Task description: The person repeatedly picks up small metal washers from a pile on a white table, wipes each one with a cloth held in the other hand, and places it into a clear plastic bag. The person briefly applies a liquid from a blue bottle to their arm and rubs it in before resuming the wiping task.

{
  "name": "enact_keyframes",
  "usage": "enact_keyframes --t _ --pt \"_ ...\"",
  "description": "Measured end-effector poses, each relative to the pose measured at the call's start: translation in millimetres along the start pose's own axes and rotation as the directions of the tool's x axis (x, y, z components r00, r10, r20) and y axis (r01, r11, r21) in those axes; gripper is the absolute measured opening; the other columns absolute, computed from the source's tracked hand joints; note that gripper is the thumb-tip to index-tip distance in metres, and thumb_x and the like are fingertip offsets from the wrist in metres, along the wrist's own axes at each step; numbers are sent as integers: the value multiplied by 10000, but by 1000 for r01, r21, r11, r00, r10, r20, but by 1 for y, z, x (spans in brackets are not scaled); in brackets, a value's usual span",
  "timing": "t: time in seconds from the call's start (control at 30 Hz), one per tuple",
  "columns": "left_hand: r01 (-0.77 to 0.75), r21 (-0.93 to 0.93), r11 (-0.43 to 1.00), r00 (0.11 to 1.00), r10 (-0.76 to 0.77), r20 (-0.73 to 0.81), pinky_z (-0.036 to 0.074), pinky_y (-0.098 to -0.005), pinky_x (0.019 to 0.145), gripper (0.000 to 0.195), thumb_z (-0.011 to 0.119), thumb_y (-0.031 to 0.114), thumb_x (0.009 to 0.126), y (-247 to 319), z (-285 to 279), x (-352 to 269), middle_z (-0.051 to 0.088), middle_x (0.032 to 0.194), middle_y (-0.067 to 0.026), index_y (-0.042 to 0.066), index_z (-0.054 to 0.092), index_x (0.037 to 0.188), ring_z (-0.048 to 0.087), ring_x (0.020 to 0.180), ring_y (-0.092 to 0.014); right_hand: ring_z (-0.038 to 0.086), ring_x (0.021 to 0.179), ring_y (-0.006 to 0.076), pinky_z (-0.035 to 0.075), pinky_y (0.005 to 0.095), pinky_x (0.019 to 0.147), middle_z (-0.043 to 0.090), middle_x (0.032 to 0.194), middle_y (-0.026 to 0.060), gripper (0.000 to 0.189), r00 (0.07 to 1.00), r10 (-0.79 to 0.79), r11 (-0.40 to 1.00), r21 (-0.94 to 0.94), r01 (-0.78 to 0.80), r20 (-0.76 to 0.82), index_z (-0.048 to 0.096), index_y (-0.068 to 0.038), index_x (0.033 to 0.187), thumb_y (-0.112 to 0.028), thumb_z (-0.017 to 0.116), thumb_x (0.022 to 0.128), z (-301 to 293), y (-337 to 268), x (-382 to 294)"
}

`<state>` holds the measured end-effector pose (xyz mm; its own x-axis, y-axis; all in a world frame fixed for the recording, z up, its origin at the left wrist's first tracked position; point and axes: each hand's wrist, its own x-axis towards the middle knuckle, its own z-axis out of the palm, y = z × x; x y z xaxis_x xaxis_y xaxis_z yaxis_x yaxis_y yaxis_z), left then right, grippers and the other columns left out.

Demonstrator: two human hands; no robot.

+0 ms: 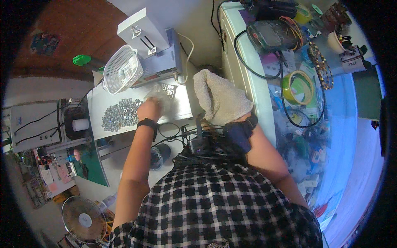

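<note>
My left hand point(150, 108) is over the white table point(183, 107), at the right edge of a pile of metal nuts point(119, 116). Its fingers touch or hold a clear, blurred plastic item point(161, 94), perhaps a bag or container; the grip is not clear. Just beyond lie several small pale rings point(168, 90). A light beige cloth point(218, 96) hangs from my right hand point(245, 117), which it mostly covers. That hand is beside the edge of the glass-topped counter.
A white plastic basket point(122, 69) and a blue-grey metal box point(161, 63) stand behind the nuts. Black cables point(173, 136) hang below the table edge. On the glass-topped counter point(266, 124) lie green tape point(297, 87), a beaded string point(321, 66) and a looped cable.
</note>
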<state>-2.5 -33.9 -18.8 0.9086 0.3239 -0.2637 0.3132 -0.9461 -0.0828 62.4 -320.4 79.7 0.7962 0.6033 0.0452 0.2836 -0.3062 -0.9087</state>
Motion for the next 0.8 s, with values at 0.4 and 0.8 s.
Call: enact_keyframes --t 0.4,0.8 --pt "84 60 995 996 -86 31 530 -447 789 310 450 282 918 5 9 20 654 1013 -150 54 655 962 651 925 -328 616 965 312 486 351 809 620 1002 120 352 996 -23 1000 12 24 -84 535 -88 1137 -103 632 799 5 3 -4" --pt "-103 149 983 994 109 -32 526 -439 794 271 495 273 892 5 14 14 655 1006 -115 69 668 939 632 910 -309 536 674 184 430 317 601 562 745 45 95 995 -34 988 148 47 -92 563 -89 950 -130 536 870 26 1 -5"
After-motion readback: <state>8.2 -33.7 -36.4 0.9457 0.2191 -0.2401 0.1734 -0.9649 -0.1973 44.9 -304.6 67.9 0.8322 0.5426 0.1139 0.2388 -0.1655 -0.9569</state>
